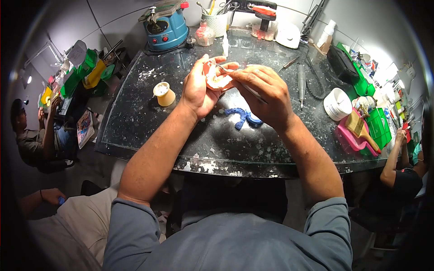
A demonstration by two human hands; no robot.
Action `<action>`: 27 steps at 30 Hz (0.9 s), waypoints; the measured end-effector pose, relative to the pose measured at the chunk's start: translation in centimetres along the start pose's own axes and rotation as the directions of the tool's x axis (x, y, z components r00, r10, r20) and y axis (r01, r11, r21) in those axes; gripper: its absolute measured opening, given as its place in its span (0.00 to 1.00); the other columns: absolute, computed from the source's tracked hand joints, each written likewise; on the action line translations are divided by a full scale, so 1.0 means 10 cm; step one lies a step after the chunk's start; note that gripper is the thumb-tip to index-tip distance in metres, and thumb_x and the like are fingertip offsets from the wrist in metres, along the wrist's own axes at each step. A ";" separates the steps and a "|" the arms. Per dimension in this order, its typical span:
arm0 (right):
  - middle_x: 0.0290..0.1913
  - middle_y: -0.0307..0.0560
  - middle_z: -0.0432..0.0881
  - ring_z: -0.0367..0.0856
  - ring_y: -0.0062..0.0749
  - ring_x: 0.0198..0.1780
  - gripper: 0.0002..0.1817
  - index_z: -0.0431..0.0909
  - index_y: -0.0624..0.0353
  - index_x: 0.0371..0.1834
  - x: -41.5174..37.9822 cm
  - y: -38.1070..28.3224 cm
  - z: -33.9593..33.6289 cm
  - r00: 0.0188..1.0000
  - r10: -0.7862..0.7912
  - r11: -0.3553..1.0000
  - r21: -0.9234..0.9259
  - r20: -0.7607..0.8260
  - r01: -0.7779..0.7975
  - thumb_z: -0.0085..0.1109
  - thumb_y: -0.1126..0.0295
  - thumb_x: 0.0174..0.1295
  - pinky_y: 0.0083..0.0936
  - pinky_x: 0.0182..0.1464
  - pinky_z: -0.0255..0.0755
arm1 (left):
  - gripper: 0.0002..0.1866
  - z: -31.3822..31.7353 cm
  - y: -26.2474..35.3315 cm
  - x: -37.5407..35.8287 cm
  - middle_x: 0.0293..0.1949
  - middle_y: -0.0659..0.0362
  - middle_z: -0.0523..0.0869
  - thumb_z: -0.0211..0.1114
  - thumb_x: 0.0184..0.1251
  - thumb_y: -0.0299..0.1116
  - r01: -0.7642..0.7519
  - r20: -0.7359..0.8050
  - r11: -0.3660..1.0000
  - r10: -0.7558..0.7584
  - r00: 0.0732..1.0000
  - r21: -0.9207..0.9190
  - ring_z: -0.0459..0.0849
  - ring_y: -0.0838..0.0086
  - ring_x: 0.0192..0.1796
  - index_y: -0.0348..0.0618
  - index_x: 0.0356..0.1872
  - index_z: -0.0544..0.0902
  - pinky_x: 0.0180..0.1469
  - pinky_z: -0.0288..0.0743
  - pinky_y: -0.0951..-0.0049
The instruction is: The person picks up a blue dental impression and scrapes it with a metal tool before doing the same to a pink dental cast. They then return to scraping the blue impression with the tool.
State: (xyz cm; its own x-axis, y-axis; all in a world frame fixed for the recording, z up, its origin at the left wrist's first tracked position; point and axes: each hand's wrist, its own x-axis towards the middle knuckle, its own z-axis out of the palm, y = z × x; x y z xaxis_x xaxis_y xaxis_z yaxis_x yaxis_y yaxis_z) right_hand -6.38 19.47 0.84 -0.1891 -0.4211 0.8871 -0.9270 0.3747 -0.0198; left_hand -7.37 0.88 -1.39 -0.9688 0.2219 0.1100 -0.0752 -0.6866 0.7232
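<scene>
My left hand [197, 88] cradles a dental cast [219, 82], a pinkish and whitish horseshoe-shaped piece, palm turned up and fingers behind it. My right hand [267, 90] pinches a thin metal hand tool [259, 96] like a pen; its tip rests at or close to the inner side of the cast. Which end shape the tool has is too small to tell. Below the hands, blue curved pieces [242, 118] lie on the black bench [203, 135]. To the left stands a small beige cup [165, 96] with white material inside.
At the back are a blue machine [166, 35], a glass jar [205, 35] and a tool holder [217, 23]. A corded handpiece [301, 83] lies right, near a white tub [337, 104], pink dustpan [350, 133], brush [360, 127] and green basket [379, 126]. Other people sit on both sides.
</scene>
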 end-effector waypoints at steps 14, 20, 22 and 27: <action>0.38 0.47 0.86 0.85 0.39 0.40 0.11 0.83 0.60 0.45 -0.01 0.01 -0.05 0.998 0.045 0.994 0.098 -0.045 -0.040 0.67 0.79 0.58 0.31 0.43 0.79 | 0.30 -0.01 0.00 0.01 0.55 0.45 0.83 0.40 0.81 0.54 0.012 0.001 0.998 -0.012 1.000 -0.060 0.84 0.59 0.54 0.35 0.62 0.73 0.60 0.78 0.58; 0.39 0.48 0.86 0.85 0.39 0.40 0.11 0.83 0.60 0.47 -0.01 0.19 -0.12 0.977 0.092 0.996 0.025 -0.193 -0.089 0.65 0.81 0.60 0.31 0.44 0.77 | 0.42 0.03 0.12 -0.03 0.55 0.38 0.80 0.40 0.74 0.67 -0.033 -0.031 0.945 0.025 0.999 -0.326 0.79 0.43 0.61 0.29 0.57 0.73 0.68 0.71 0.41; 0.39 0.48 0.86 0.84 0.38 0.40 0.11 0.84 0.58 0.48 -0.04 0.29 -0.15 0.966 0.156 0.988 0.026 -0.205 -0.153 0.64 0.79 0.63 0.31 0.44 0.77 | 0.43 0.07 0.16 -0.05 0.57 0.39 0.80 0.39 0.75 0.67 -0.054 -0.048 0.951 0.041 0.998 -0.303 0.77 0.44 0.63 0.28 0.60 0.72 0.70 0.68 0.42; 0.41 0.47 0.85 0.84 0.37 0.45 0.09 0.83 0.59 0.48 -0.19 0.53 -0.19 0.916 0.363 0.931 0.031 -0.168 -0.363 0.60 0.74 0.67 0.29 0.50 0.76 | 0.29 -0.04 0.35 -0.05 0.53 0.40 0.79 0.52 0.73 0.53 -0.069 0.095 0.854 0.137 0.986 -0.516 0.73 0.42 0.65 0.28 0.47 0.75 0.70 0.65 0.35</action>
State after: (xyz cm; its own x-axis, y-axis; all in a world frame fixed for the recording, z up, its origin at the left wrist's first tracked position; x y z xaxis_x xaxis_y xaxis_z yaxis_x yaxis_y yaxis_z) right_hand -10.35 23.86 -0.10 -0.4556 -0.1109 0.8833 -0.8044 0.4762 -0.3552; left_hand -7.25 -1.93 0.84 -0.9431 0.1910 0.2721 -0.1195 -0.9586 0.2585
